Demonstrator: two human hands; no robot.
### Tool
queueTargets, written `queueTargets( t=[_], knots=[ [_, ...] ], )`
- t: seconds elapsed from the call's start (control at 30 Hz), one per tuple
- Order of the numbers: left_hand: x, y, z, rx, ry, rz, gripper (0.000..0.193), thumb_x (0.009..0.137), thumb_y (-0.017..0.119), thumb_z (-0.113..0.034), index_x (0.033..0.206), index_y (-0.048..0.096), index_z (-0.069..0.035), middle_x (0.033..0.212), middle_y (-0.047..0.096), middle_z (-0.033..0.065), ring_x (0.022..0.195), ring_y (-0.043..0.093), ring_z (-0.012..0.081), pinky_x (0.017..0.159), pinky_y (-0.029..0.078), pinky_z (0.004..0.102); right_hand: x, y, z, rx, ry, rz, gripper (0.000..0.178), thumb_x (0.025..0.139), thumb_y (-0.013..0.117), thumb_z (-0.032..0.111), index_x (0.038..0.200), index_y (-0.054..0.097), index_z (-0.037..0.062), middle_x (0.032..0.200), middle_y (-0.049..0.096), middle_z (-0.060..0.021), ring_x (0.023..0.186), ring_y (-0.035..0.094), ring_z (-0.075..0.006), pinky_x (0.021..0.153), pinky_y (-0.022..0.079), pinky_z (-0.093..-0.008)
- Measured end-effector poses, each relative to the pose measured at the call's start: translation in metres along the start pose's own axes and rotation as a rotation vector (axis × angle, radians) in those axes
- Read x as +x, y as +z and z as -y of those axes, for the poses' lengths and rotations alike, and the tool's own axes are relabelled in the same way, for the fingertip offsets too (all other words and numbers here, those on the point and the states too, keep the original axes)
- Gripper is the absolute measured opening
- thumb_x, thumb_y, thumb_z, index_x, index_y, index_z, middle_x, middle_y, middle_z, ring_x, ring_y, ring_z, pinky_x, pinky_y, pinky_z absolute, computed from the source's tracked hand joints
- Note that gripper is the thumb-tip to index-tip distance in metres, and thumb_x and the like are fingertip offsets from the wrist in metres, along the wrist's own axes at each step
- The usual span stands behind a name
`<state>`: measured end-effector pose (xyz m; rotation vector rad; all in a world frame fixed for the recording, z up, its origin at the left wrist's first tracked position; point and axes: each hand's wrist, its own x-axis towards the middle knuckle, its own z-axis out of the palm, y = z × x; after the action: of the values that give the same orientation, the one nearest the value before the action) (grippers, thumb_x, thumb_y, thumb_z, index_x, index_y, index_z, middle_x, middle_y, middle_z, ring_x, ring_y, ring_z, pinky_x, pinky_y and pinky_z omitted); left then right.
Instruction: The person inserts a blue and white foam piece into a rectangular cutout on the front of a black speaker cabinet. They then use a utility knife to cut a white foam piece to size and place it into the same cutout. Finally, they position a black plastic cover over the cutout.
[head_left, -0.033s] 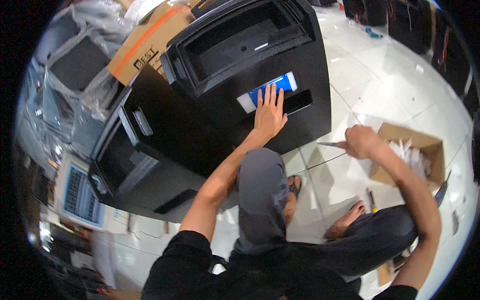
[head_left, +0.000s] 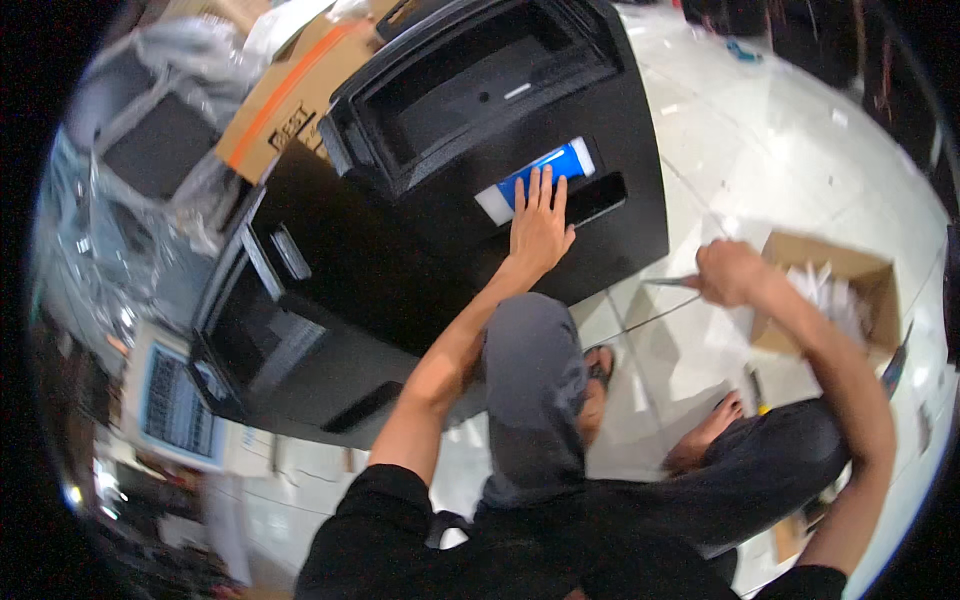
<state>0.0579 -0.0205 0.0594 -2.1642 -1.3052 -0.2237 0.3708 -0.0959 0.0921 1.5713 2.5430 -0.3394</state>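
My left hand (head_left: 542,226) lies with fingers spread on a blue-and-white flat strip (head_left: 570,160), pressing it against a large black cabinet (head_left: 420,235). The strip sits between a deep recessed panel and a dark oblong slot (head_left: 600,203) in the cabinet face. Off to the right, away from the cabinet, my right hand (head_left: 735,272) is closed round a slim, pointed metal tool (head_left: 672,282) whose tip points left. Its exact kind cannot be made out.
An open cardboard box (head_left: 840,258) with crumpled white scraps stands by my right forearm. A second black cabinet (head_left: 310,370) is at the left, near a cardboard carton (head_left: 290,95) and plastic-wrapped items (head_left: 160,145). A yellow-and-black tool (head_left: 757,390) lies near my foot.
The whole view has shifted slightly. My left hand stays on the strip; my right hand still holds the pointed tool in nearly the same place.
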Motion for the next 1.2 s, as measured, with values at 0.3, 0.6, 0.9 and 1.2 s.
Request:
queueTargets(
  t=[0.3, 0.6, 0.9, 1.2],
  knots=[
    [-0.001, 0.018, 0.007, 0.178, 0.17, 0.171, 0.092, 0.08, 0.072, -0.037, 0.149, 0.026, 0.003, 0.157, 0.017, 0.0271, 0.147, 0.013, 0.0405, 0.118, 0.013, 0.0539, -0.03, 0.014, -0.025, -0.107, -0.014, 0.092, 0.032, 0.085, 0.065, 0.033, 0.088, 0.075, 0.0025, 0.088, 0.072, -0.0151, 0.089, 0.069, -0.0334, 0.076, 0.055, -0.042],
    [-0.01, 0.009, 0.012, 0.275, 0.119, 0.303, 0.111, 0.077, 0.074, -0.047, 0.15, 0.011, 0.009, 0.155, 0.013, 0.0336, 0.145, 0.013, 0.0472, 0.118, 0.013, 0.0561, -0.01, 0.012, -0.002, -0.122, -0.09, 0.111, 0.025, 0.081, 0.063, 0.024, 0.093, 0.074, 0.0057, 0.095, 0.071, -0.0138, 0.093, 0.068, -0.0321, 0.076, 0.055, -0.0442],
    [-0.015, 0.013, 0.021, 0.204, 0.115, 0.276, 0.113, 0.072, 0.078, -0.044, 0.148, 0.015, 0.012, 0.154, 0.016, 0.0344, 0.145, 0.013, 0.0468, 0.119, 0.014, 0.052, -0.009, 0.011, 0.002, -0.137, -0.2, 0.151, 0.033, 0.08, 0.054, 0.017, 0.104, 0.074, 0.0058, 0.109, 0.07, -0.0155, 0.1, 0.066, -0.0342, 0.082, 0.054, -0.0484],
    [-0.004, 0.006, 0.002, 0.184, 0.199, 0.209, 0.094, 0.079, 0.074, -0.033, 0.148, 0.024, 0.008, 0.155, 0.014, 0.032, 0.146, 0.013, 0.0454, 0.117, 0.015, 0.0567, -0.008, 0.017, -0.006, -0.113, -0.183, 0.146, 0.03, 0.08, 0.055, 0.017, 0.101, 0.073, 0.0061, 0.107, 0.069, -0.0153, 0.097, 0.066, -0.0332, 0.082, 0.053, -0.0462]
  ],
)
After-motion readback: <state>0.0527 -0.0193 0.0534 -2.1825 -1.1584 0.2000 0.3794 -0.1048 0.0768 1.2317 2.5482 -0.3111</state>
